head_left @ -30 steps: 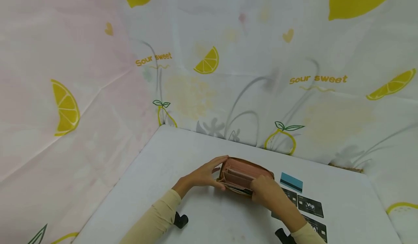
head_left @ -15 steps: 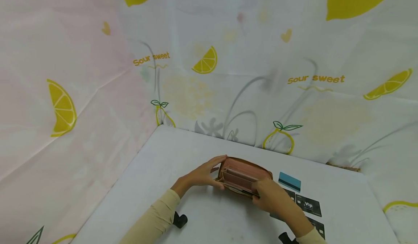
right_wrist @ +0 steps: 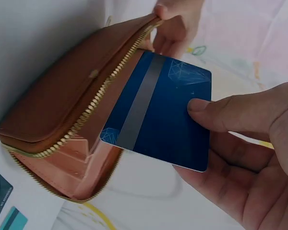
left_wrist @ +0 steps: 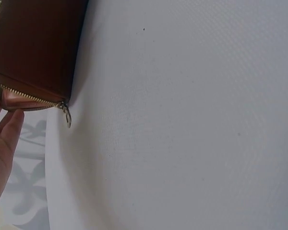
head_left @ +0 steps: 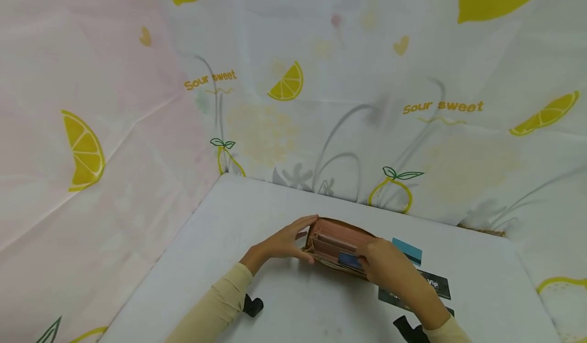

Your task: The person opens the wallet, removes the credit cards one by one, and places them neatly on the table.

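A brown zip wallet (head_left: 341, 236) with a pink lining and gold zipper stands unzipped on the white table. My left hand (head_left: 286, 241) holds its left end, thumb at the near edge and fingers at the far edge. In the left wrist view, fingertips touch the wallet (left_wrist: 36, 48) close to the zipper pull (left_wrist: 67, 116). My right hand (right_wrist: 249, 143) pinches a dark blue card (right_wrist: 170, 110) with a grey stripe between thumb and fingers. The card is at the wallet's mouth, partly in front of the opening. In the head view my right hand (head_left: 390, 269) covers the wallet's right end.
On the table (head_left: 293, 302) to the right lie a light blue card (head_left: 408, 251) and several black cards (head_left: 437, 283), partly hidden by my right forearm. Black wrist-camera parts (head_left: 253, 306) show by both sleeves. A lemon-print cloth (head_left: 321, 103) hangs behind.
My right hand has risen slightly out of the wallet, and the blue card has come into view in its grip. The left hand keeps its hold on the wallet.
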### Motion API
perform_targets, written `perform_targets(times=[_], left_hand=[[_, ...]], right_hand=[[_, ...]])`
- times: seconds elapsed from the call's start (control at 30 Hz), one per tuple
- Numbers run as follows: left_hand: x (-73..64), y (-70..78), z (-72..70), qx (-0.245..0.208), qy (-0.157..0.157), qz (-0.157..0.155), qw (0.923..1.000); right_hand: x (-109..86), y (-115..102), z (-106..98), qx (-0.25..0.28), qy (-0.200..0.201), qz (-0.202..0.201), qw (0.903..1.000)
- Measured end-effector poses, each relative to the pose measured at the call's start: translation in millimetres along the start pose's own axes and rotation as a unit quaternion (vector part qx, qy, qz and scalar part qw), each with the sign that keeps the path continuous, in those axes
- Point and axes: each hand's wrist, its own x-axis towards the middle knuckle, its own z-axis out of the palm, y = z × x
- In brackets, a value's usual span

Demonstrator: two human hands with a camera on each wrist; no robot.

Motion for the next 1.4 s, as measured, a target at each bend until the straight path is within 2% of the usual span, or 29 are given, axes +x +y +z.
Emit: perform_targets(times=[0.17,0.33,0.4,0.6,0.8,1.0,1.13,1.27,1.4], left_hand=[[2.0,2.1,0.5,0.002,-0.007,-0.002,1.0000],[2.4,1.9,-0.7,0.006,0.001,0.001,1.0000],[0.8,2.0,-1.6,0.004,0.002,-0.004,1.0000],[1.3,0.7,-0.1,-0.002,0.003,-0.001,1.0000],[1.2,2.2,-1.9,0.001,0.000,0.002,1.0000],[1.4,2.4,-1.8,0.005,-0.001,0.000,1.0000],[2.9,1.9,-1.3,0.006,-0.004,0.002,1.0000],[2.4,1.9,-1.0,0.005,-0.004,0.001,1.0000],[1.5,2.1,-1.1,0.005,-0.002,0.000,1.0000]], right_hand=[[-2.3,4.3,-1.1,0.030,-0.013,0.002,0.9995],[-9.2,12.8,-9.0,0.059,0.011,-0.012,0.9982],[-13.3,17.3,-13.2,0.065,0.009,-0.013,0.9978],[-33.9,29.2,-22.0,0.076,-0.022,0.022,0.9966],[-50.9,35.3,-22.3,0.123,-0.053,0.052,0.9896],[-68.5,46.8,-7.3,0.181,-0.092,0.068,0.9768],[-81.6,58.0,11.9,0.227,-0.131,0.102,0.9597],[-92.1,69.4,36.3,0.271,-0.160,0.113,0.9424],[-98.3,77.4,52.8,0.283,-0.161,0.115,0.9386]])
